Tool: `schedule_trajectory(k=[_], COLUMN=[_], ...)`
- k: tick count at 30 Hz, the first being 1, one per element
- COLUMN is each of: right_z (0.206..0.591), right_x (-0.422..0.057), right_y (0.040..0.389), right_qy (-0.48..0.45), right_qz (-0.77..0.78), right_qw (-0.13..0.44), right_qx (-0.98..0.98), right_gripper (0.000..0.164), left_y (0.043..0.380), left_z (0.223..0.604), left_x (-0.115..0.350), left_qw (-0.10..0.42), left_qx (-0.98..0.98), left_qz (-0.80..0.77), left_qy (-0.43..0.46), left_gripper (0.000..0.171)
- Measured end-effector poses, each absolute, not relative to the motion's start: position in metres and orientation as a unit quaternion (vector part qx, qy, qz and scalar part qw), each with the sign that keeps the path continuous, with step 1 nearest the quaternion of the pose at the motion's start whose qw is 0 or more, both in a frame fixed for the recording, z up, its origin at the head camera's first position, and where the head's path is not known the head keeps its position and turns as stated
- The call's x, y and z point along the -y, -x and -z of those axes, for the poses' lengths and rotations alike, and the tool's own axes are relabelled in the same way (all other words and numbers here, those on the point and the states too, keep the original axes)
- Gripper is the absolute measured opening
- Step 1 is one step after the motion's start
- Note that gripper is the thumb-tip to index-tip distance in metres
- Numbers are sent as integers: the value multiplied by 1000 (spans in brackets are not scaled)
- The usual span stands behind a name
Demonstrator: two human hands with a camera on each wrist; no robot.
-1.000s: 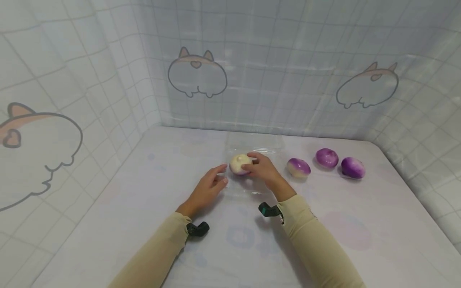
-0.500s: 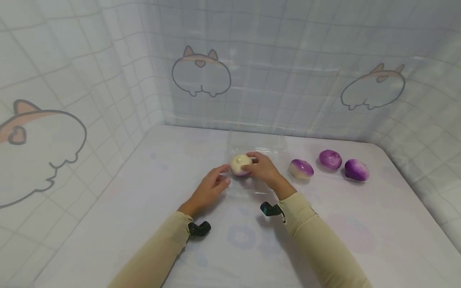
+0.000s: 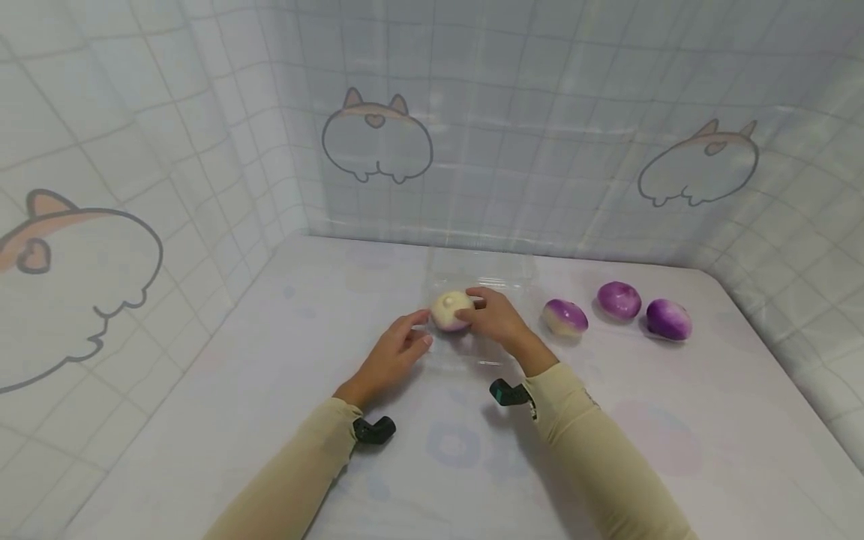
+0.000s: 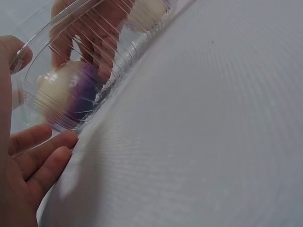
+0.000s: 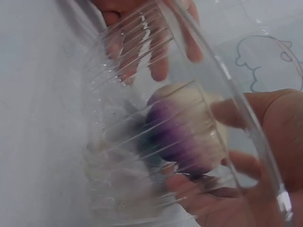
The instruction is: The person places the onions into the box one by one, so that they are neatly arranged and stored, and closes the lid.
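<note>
A round onion (image 3: 448, 309), cream on one side and purple on the other, sits within a clear plastic clamshell box (image 3: 481, 264). My right hand (image 3: 498, 321) grips it from the right, thumb and fingers spread around it. Through the ribbed wall in the right wrist view, the onion (image 5: 182, 130) shows between those fingers. My left hand (image 3: 390, 355) is at the box's left side with its fingers loosely extended. In the left wrist view, the left fingertips (image 4: 66, 138) lie right at the box's lower wall, and another digit is by the rim.
Right of the box lie a purple-and-cream onion (image 3: 565, 318) and two purple onions, one farther back (image 3: 619, 301) and one at the far right (image 3: 668, 320). A tile-patterned curtain (image 3: 526, 172) encloses the white table (image 3: 270, 337) at the back and sides.
The head view has shifted slightly, so the scene appears a little farther right. Both hands keep nearly the same places, with the onion still in the right hand's grip.
</note>
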State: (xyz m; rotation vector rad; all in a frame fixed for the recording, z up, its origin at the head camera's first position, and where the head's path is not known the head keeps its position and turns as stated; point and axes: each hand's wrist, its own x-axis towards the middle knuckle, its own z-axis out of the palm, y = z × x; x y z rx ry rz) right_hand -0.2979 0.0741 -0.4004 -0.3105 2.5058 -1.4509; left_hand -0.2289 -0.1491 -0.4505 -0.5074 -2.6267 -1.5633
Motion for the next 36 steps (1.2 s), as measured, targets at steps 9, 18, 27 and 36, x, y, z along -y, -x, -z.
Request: schedule_trajectory(k=[9, 18, 27, 36], right_z=[401, 403, 401, 397], right_x=[-77, -76, -76, -82], right_y=[296, 296, 294, 295], right_qy=[112, 120, 109, 96], right_qz=[502, 505, 526, 524], right_qw=[104, 84, 86, 77], right_qx=[-851, -851, -839, -843], right_gripper=[57, 56, 56, 59], left_y=[227, 227, 227, 226], left_z=[451, 451, 451, 449], left_x=[149, 148, 149, 149], left_qw=[17, 15, 27, 19], left_qx=[853, 852, 848, 852], left_qz=[500, 502, 499, 495], left_qy=[150, 150, 175, 167], left_gripper=[53, 53, 53, 52])
